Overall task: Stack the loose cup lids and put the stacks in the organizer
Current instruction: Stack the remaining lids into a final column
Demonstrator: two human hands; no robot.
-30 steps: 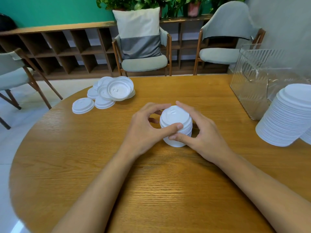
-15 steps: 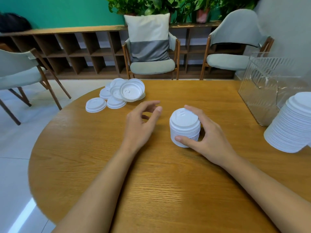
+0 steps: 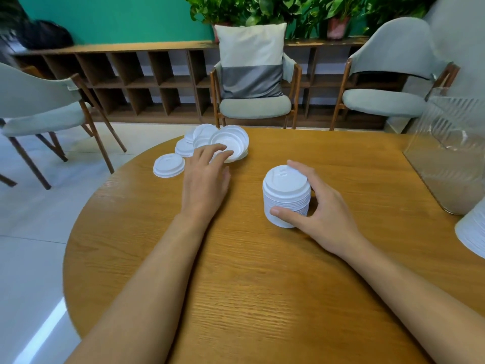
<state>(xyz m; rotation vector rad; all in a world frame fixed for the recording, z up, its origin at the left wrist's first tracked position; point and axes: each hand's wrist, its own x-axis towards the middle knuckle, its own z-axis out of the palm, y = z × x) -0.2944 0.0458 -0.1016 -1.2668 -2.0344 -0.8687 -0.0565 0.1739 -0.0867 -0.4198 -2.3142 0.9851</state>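
Roughly midway, I judge. A short stack [image 3: 286, 198] stands mid-worktop [image 3: 262, 285], upright, long axis vertical, lid tops facing up. The right hand [image 3: 325, 214] curls round it, thumb on the near side, fingers on the far rim. A taller stack [image 3: 472, 232] sits at the right edge near the clear organizer [image 3: 451, 153]; neither stack is in it. The loose lids [image 3: 207, 137] at the far left are not yet stacked. The left hand [image 3: 204, 179] reaches them, fingers straight and apart, gripping nothing
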